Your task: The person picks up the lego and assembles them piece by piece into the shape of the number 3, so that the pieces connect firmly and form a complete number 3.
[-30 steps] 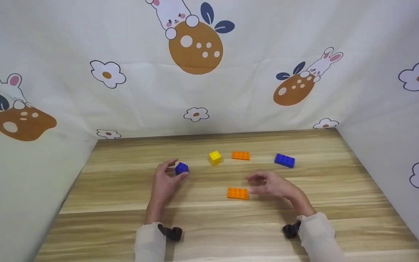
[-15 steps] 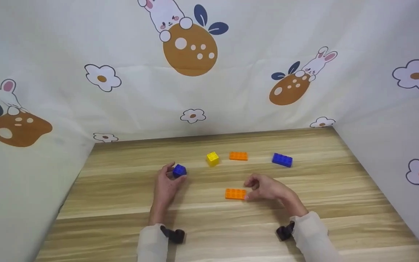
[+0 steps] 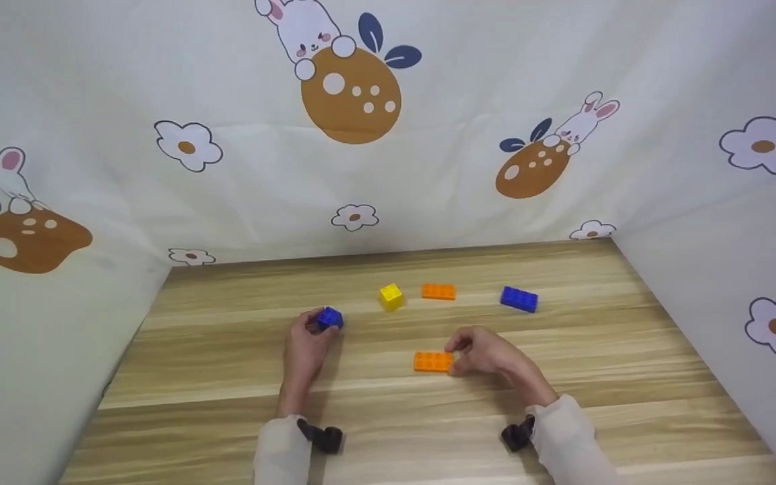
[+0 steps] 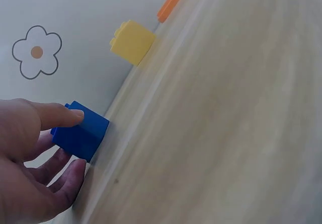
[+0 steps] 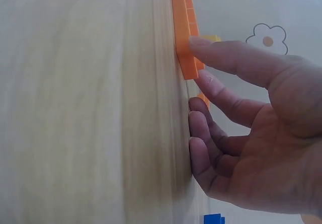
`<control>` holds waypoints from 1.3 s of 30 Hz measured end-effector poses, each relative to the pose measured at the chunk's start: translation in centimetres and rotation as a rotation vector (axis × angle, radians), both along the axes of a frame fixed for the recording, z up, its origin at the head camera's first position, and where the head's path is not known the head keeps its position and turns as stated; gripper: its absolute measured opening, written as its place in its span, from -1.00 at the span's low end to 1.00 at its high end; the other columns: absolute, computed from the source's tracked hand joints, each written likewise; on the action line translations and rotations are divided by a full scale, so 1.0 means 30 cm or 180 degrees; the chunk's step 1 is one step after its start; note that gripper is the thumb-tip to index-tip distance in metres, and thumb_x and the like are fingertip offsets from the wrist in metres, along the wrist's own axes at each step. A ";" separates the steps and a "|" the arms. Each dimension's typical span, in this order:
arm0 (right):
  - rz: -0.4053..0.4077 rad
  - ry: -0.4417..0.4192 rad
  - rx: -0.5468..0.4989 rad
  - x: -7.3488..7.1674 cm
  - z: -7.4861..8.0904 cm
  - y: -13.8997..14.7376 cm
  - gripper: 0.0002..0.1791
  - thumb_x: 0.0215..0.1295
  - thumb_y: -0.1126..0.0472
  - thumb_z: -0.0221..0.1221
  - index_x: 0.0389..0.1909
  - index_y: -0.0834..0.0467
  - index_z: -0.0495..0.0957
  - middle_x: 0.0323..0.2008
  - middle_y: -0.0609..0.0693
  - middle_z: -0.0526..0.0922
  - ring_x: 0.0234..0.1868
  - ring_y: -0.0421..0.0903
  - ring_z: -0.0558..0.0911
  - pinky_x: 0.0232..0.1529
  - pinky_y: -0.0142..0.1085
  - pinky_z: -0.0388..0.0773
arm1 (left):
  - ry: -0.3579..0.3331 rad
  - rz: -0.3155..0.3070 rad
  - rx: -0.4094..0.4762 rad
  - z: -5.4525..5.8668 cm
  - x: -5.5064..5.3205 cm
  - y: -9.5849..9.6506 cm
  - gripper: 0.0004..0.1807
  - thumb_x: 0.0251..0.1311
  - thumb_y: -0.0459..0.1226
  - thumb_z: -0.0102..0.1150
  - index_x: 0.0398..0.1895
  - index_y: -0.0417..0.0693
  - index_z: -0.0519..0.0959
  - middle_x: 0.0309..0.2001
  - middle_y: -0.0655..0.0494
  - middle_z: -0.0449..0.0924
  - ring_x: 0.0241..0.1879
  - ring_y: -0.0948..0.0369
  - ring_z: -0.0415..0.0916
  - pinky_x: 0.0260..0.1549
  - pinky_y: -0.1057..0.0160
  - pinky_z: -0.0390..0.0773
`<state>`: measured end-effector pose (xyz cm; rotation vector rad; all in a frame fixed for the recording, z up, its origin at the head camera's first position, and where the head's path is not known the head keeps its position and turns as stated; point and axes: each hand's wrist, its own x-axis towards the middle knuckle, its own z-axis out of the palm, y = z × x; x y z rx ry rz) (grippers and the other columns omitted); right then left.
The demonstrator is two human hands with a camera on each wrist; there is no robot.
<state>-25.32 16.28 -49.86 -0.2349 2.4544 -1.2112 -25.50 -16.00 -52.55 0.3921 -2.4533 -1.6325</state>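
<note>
My left hand (image 3: 307,347) pinches a blue square brick (image 3: 330,318) on the wooden table. In the left wrist view the thumb lies on the near face of that blue brick (image 4: 83,136), and the fingers are partly hidden behind it. My right hand (image 3: 489,353) holds the right end of the nearer orange flat brick (image 3: 432,362). Seen from the right wrist, the thumb lies on the side of this orange brick (image 5: 183,35) and the index fingertip is at its far side. The other right fingers are curled against the table.
Behind the hands, a yellow square brick (image 3: 391,297), a second orange brick (image 3: 438,292) and a blue oblong brick (image 3: 519,299) lie in a loose row on the table (image 3: 388,431). A patterned cloth (image 3: 260,182) hangs along the back and sides.
The right thumb and index finger have closed in on the near orange brick's right end. My left fingers have drawn in around the blue square brick. The head view has shifted slightly.
</note>
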 end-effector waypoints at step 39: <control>0.0080 0.0065 0.0099 0.002 -0.004 -0.003 -0.65 -0.06 0.43 0.46 -0.20 0.21 0.65 -0.24 0.02 0.64 -0.25 -0.14 0.52 -0.16 -0.37 0.51 | 0.0000 -0.1440 0.0241 0.096 0.059 0.264 -0.55 0.24 -0.24 0.36 0.20 -0.07 0.57 0.13 -0.12 0.59 0.07 0.02 0.59 0.08 0.08 0.65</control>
